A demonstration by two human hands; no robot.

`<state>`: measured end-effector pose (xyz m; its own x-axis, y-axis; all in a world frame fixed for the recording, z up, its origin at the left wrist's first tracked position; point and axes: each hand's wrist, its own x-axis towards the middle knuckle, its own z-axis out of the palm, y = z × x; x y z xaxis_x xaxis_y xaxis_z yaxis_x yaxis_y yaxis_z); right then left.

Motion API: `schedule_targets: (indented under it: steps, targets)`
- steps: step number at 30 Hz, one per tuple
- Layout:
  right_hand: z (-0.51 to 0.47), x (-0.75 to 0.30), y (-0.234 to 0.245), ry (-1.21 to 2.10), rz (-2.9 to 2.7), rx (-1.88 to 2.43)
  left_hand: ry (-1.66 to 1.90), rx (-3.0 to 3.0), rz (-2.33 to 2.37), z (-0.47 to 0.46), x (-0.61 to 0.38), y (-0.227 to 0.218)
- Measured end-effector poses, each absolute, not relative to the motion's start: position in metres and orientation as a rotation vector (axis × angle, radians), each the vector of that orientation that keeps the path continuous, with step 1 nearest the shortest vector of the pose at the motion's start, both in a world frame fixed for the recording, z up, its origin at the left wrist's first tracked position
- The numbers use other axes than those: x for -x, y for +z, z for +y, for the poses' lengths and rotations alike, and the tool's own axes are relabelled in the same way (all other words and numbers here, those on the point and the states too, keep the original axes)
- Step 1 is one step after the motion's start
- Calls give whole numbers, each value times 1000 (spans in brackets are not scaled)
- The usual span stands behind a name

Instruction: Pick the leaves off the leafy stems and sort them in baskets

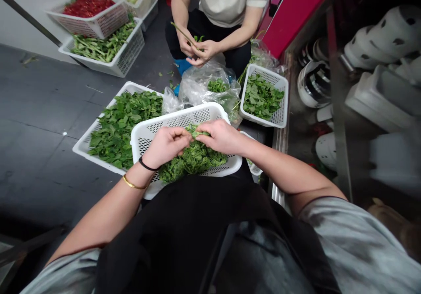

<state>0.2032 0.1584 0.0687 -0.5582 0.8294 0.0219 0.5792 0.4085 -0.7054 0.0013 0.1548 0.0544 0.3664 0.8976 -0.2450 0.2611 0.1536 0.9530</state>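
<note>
A white perforated basket [171, 123] rests on my lap, partly filled with a clump of leafy greens [192, 162]. My left hand [166, 145] and my right hand [220, 136] meet over it, fingers pinched on a sprig of greens [194, 132] between them. A black band and a gold bangle sit on my left wrist.
A larger white basket of loose green leaves [121, 123] lies on the dark floor to the left. A person opposite holds a stem [184, 34] above a plastic bag of greens [215, 85], beside a smaller basket of leaves [263, 96]. Baskets of red chillies [87, 6] and green beans [101, 46] stand far left. Shelves with shoes are on the right.
</note>
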Motion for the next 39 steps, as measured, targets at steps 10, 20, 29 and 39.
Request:
schedule_targets:
  steps: [10,20,29,39]
  targets:
    - [167,-217,67,1731,-1431,864,771,-1042,865,157,-5,61]
    - [182,-238,58,2002,-1133,805,30,-2696,841,163,-70,30]
    - [170,-250,59,1531,-1495,1011,242,-2248,821,181,-61,18]
    - [162,-227,67,1123,-2257,1307,594,-956,1031,152,-22,47]
